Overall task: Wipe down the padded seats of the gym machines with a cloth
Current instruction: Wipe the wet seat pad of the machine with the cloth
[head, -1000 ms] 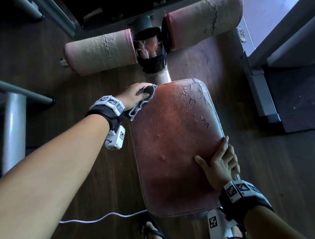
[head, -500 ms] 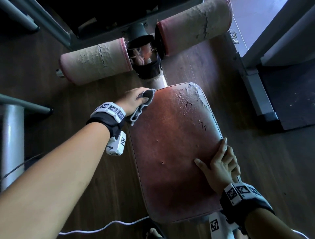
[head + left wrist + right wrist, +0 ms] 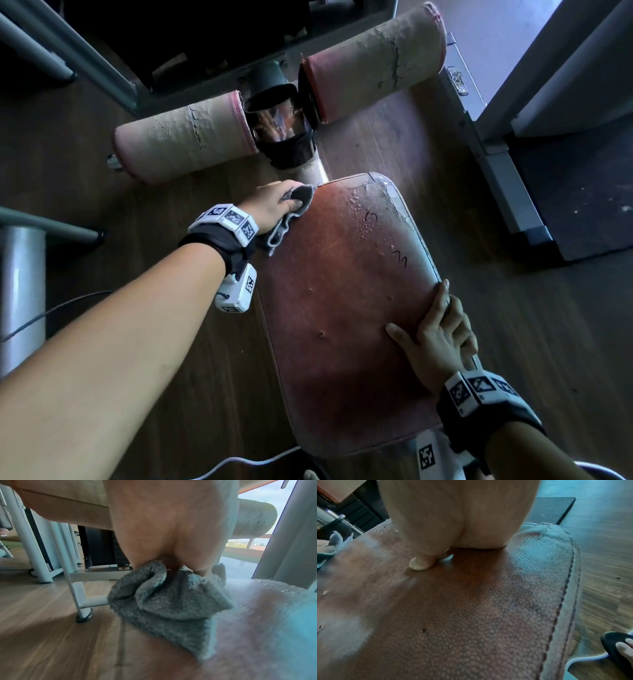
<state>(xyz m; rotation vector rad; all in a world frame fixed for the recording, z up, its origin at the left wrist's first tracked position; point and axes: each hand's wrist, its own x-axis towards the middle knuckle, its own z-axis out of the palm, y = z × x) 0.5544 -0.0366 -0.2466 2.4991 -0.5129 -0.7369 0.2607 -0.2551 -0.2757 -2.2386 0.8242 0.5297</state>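
Gripping the grey cloth (image 3: 291, 212) bunched in its fingers (image 3: 289, 202), the left hand (image 3: 270, 205) sits at the far-left corner of the padded seat (image 3: 342, 308), cloth partly on the pad and partly hanging off the left edge. A second ago the hand and cloth were at this same corner; the apparent shift in the head view is mostly camera motion, so the stroke has not progressed. Judgement: corner pass still under way, most of the pad unwiped.

Right hand (image 3: 435, 339) braces the seat's right edge: thumb (image 3: 419, 563) pressed flat on the top, fingers wrapped over the edge. Same spot as before.

Droplets or flaking on the far-right corner (image 3: 376, 209) look untouched; likely the next area to cover. Two cracked roller pads (image 3: 185, 140) sit beyond the seat, well apart from the cloth. White cable (image 3: 239, 462) lies on the wood floor (image 3: 548, 342) near the seat's close end.
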